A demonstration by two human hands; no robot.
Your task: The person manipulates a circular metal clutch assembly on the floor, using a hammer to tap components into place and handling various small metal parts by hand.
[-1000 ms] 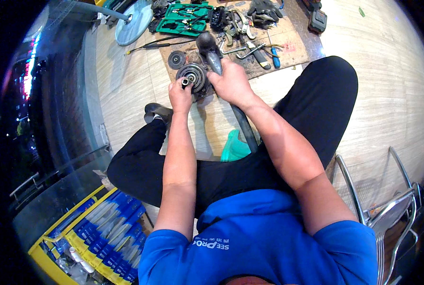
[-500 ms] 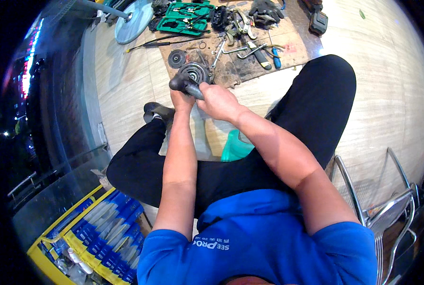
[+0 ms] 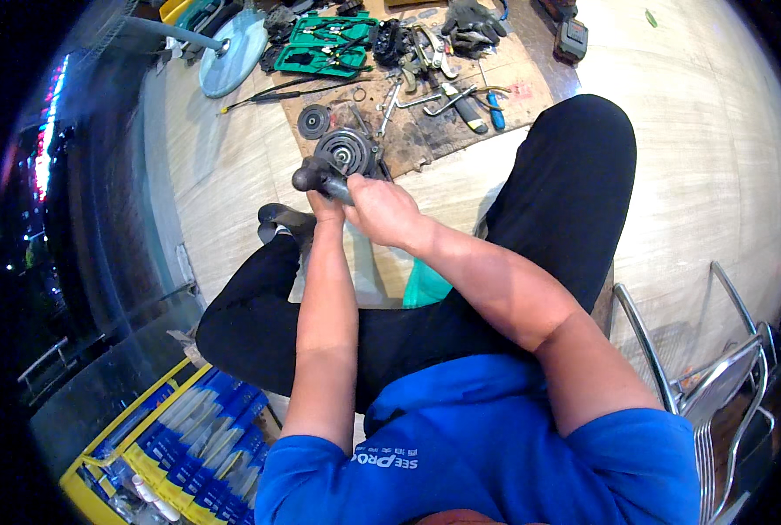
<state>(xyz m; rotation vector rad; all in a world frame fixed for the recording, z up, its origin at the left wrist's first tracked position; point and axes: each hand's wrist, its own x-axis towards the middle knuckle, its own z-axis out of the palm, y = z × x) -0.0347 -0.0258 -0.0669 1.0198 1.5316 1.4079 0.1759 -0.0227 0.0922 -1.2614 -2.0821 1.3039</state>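
My right hand is closed round the handle of a dark, round-headed hammer. The hammer's head covers most of my left hand, so its fingers are hidden; it lies against the near side of a round metal part with concentric grooves, like a pulley. I cannot make out what the left hand grips, if anything. Left of the grooved part, a smaller dark disc lies flat on a stained cardboard sheet.
Beyond lie wrenches, blue-handled pliers, dark gloves and a green tool case. A battery pack stands far right. A green container is by my legs, a metal chair to the right, a yellow rack lower left.
The whole view has shifted slightly, with the floor things now a little further left. The hammer remains in my right hand, over my left hand.
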